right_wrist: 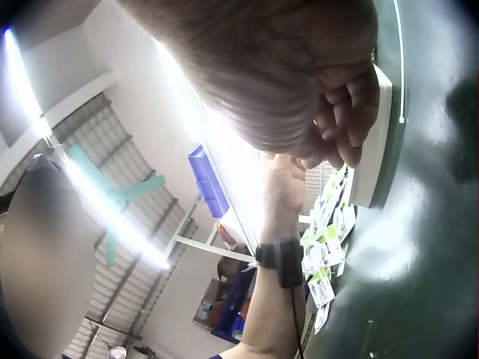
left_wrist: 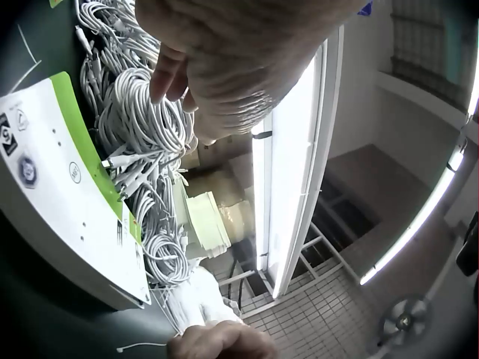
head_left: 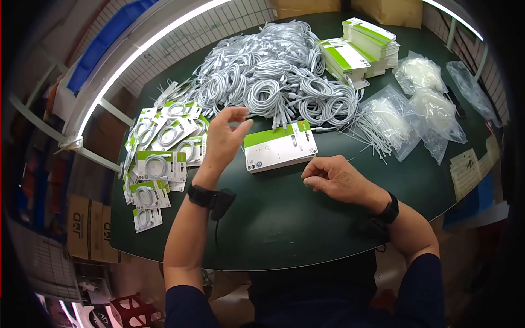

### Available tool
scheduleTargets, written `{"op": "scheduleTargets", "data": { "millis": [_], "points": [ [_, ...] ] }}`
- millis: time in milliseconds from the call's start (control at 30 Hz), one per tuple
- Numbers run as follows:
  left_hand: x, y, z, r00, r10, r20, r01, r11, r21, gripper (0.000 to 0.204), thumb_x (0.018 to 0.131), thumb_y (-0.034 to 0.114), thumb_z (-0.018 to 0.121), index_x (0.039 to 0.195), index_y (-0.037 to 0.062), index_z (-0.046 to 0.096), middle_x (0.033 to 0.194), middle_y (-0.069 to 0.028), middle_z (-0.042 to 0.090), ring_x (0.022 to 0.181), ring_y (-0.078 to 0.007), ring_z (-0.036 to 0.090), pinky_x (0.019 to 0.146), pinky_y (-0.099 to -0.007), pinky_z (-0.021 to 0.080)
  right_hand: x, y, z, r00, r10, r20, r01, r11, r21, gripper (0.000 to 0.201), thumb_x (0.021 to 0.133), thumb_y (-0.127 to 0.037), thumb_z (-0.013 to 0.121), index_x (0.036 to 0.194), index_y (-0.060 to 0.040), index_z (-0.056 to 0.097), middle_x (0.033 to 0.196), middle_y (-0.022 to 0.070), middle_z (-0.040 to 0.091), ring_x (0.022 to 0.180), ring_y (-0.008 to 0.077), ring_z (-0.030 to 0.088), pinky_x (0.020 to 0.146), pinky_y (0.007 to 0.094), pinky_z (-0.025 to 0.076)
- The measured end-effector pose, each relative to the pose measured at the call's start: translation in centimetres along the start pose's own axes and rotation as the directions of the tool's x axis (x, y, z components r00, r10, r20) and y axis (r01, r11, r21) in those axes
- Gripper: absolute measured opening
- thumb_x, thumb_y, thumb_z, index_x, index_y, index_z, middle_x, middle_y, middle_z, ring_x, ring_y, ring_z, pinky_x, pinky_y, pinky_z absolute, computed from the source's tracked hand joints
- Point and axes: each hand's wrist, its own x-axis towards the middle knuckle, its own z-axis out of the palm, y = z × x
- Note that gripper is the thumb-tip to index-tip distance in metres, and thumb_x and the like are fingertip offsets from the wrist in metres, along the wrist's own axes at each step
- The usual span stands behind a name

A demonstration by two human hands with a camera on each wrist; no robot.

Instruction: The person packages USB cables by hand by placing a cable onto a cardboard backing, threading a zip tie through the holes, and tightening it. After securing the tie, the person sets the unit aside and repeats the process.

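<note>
In the head view my left hand (head_left: pixel 225 139) is raised left of a stack of green-and-white packaging cards (head_left: pixel 280 146), thumb apart from the bent fingers, nothing between them. My right hand (head_left: pixel 342 179) hovers by the stack's near right corner, fingers loosely curled, with no held thing showing. The left wrist view shows the top card (left_wrist: pixel 71 183) with its printed marks, and coiled cables (left_wrist: pixel 146 112) behind it. From the right wrist, the right hand's bent fingers (right_wrist: pixel 352 123) overlap the edge of the stack (right_wrist: pixel 372 161).
A big heap of grey-white cables (head_left: pixel 262 60) fills the table's back. Carded cables (head_left: pixel 156 165) pile up at left. Card stacks (head_left: pixel 377 41) stand at back right, near bagged cable ties (head_left: pixel 424 76) and loose ties (head_left: pixel 372 139). The table's edge (head_left: pixel 262 270) curves in front of me.
</note>
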Motion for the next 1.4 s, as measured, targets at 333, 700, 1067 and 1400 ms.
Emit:
{"op": "scheduleTargets", "data": {
  "millis": [333, 700, 1067, 1400],
  "points": [
    [6.7, 2.3, 8.1, 0.955, 0.297, 0.014, -0.205, 0.626, 0.752, 0.037, 0.086, 0.033, 0.084, 0.1, 0.0011, 0.071, 0.104, -0.0172, 0.074, 0.091, -0.0407, 0.07, 0.081, -0.0497, 0.056, -0.3, 0.0, 0.0, 0.992, -0.129, -0.01, 0.127, 0.982, -0.143, 0.01, 0.098, -0.007, 0.073, 0.103, 0.0014, 0.072, 0.084, 0.0081, 0.075, 0.072, 0.013, 0.07, 0.068, 0.0287, 0.057],
    [8.5, 2.7, 4.2, 0.978, 0.106, -0.178, 0.029, 0.782, 0.622, 0.028, 0.092, 0.025, 0.08, 0.099, 0.0003, 0.068, 0.083, -0.0141, 0.076, 0.077, -0.0317, 0.073, 0.073, -0.0423, 0.057, -0.3, 0.0, 0.1, 0.983, -0.182, -0.006, 0.178, 0.969, -0.171, 0.01, 0.097, -0.006, 0.074, 0.103, 0.0011, 0.073, 0.086, 0.0099, 0.076, 0.072, 0.0162, 0.072, 0.069, 0.0303, 0.057],
    [1.9, 8.6, 3.1, 0.949, 0.107, -0.296, -0.18, 0.956, -0.232, 0.018, 0.091, 0.001, 0.081, 0.092, -0.0003, 0.064, 0.08, -0.0062, 0.07, 0.064, -0.0071, 0.063, 0.057, -0.0259, 0.05, -0.3, -0.8, 0.1, 0.997, -0.071, -0.009, 0.071, 0.994, 0.081, 0.015, 0.103, -0.011, 0.069, 0.112, 0.0006, 0.072, 0.092, 0.0058, 0.075, 0.076, 0.0129, 0.07, 0.069, 0.0275, 0.056],
    [-8.2, 10.0, 7.6, 0.747, 0.663, -0.039, -0.626, 0.722, 0.294, 0.027, 0.081, -0.01, 0.078, 0.102, 0.0025, 0.068, 0.09, -0.0112, 0.07, 0.075, -0.025, 0.067, 0.062, -0.0341, 0.053, -1.0, -1.9, -0.3, 0.957, -0.21, -0.198, 0.254, 0.938, 0.234, 0.047, 0.117, -0.035, 0.042, 0.126, 0.0031, 0.068, 0.095, 0.0045, 0.07, 0.071, 0.0102, 0.061, 0.068, 0.0235, 0.051]
  ]
}}
